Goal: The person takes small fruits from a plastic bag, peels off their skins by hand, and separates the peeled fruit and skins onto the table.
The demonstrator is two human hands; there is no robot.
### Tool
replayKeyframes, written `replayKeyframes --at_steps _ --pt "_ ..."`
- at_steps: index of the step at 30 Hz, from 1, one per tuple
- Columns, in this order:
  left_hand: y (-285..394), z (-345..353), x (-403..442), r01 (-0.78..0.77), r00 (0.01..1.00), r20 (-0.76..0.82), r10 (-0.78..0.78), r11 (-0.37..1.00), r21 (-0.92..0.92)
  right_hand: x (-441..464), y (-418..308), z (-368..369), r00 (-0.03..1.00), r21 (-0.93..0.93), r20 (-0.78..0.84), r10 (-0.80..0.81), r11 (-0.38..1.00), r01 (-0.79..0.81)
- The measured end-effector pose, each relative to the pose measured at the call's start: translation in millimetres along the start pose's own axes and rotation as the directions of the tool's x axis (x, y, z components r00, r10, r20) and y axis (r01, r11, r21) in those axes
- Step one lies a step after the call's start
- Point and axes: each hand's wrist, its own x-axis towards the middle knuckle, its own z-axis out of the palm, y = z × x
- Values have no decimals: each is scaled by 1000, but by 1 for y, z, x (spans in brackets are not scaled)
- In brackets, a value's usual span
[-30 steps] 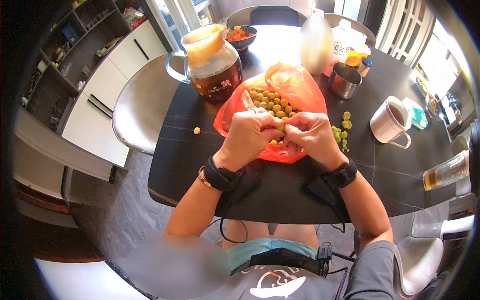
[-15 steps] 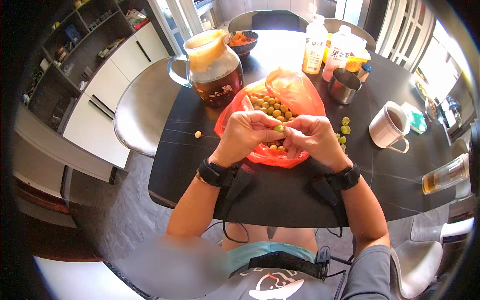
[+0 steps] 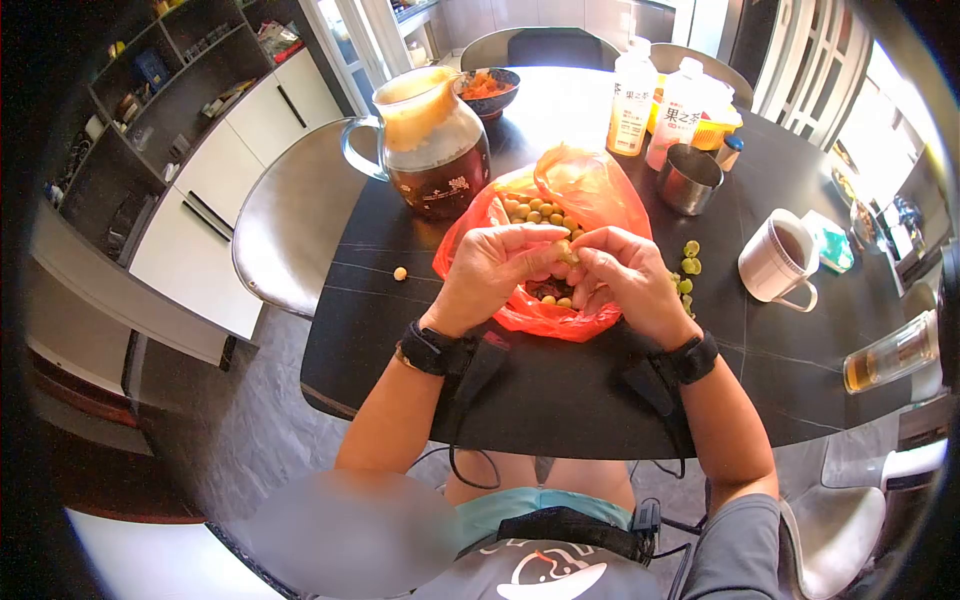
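Over the mouth of a red plastic bag, my left hand and my right hand meet with thumbs and forefingers pinched together. Between the fingertips is a small round fruit, pale and mostly covered by them. Many small yellow-brown round fruits fill the bag, with darker bits near its front. Several green fruits or pieces lie on the table right of my right hand. One lone pale fruit rests to the left.
A glass pitcher of dark liquid and a bowl of orange food stand behind the bag. Two bottles, a metal cup, a white mug and a glass stand along the back and right of the dark table.
The fruit at my fingertips showed bright green before; now it looks paler and is more covered. My fingers have shifted slightly around it, and the view has tilted a little.
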Motion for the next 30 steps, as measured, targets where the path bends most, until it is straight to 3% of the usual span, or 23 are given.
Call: replayKeyframes --at_steps 3,5,8,12,14,17,22,30 --pt "-3 -1 1 -64 998 25 62 994 86 0 -1 -1 998 191 0 61 980 -60" --pt "-4 1 2 -221 975 0 224 962 158 0 -1 -1 997 272 5 75 959 -74" --pt "3 -1 -1 -139 989 2 145 945 295 0 0 0 996 259 11 84 962 -84" --pt "9 5 -2 -151 986 -23 166 938 312 1 4 -1 999 105 14 50 993 -51" --pt "6 3 0 -300 949 53 312 832 467 1 4 -1 997 71 35 62 995 -65" --pt "4 4 -1 -340 926 68 373 739 581 -1 5 1 999 27 26 37 999 -38" --pt "5 8 -3 -338 928 90 363 713 615 -2 1 2 998 -137 -44 36 990 -41" --pt "3 8 -5 -344 923 102 370 681 647 -4 1 7 994 -149 -93 55 986 -68"
